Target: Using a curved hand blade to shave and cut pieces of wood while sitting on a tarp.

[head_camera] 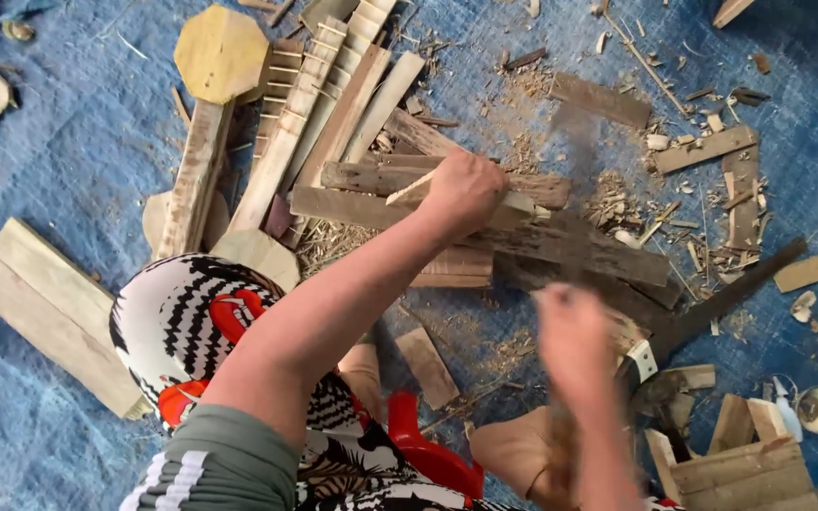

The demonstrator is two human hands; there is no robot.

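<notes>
Entry: left hand (pixel 461 194), fingers clamped on a wooden stick (pixel 409 192), at 12 o'clock over the plank pile (pixel 560 244). Right hand (pixel 575 345), blurred, fingers gripping a dark blade (pixel 721 298) toward 3 o'clock. Step, judged: chopping. Next stroke needs clearance from the left fingers. Blue tarp (pixel 68 161) beneath.

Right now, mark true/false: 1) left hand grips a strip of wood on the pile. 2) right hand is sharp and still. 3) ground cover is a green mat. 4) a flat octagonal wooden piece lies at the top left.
1) True: the left hand grips a pale wooden strip over the pile of rough brown planks.
2) False: the right hand is motion-blurred.
3) False: it is a blue woven tarp.
4) True: the yellowish octagonal wooden piece lies there.
</notes>
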